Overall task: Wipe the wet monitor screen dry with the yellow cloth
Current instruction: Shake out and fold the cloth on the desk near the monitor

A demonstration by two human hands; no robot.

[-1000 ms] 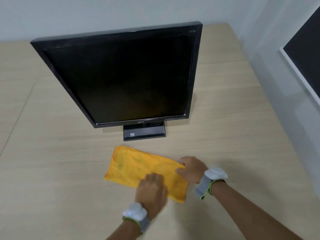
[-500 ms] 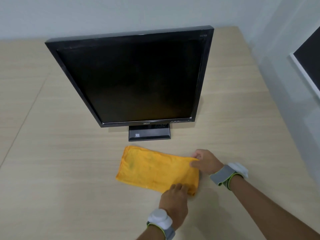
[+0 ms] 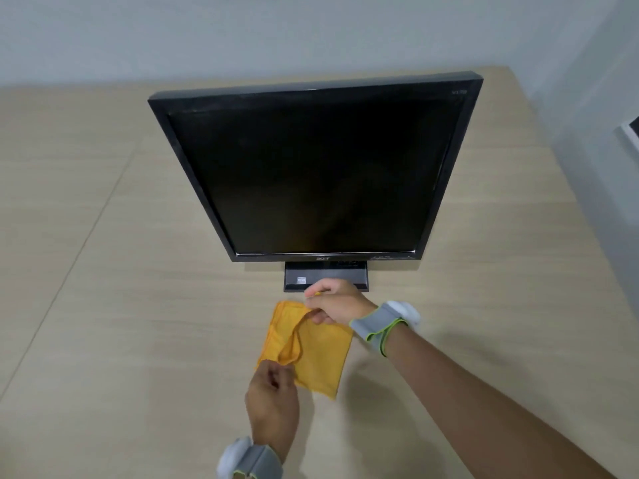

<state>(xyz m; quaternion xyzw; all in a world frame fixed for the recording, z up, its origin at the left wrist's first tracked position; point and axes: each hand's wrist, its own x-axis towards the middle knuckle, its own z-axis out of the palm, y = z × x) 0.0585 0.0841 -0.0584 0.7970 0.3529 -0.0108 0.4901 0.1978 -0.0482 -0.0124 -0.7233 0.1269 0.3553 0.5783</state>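
Pinching yellow cloth corners with left hand and right hand, fingers clamped, before dark monitor on table.

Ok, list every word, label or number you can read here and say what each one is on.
"acer": logo on the monitor's bottom bezel, blurred but just legible.
Top right bezel: small model marking, too blurred to read.
Bottom bezel, right of the logo: button markings, too small to read.
Stand: small sticker, unreadable.
Cloth and wristbands: no text visible.
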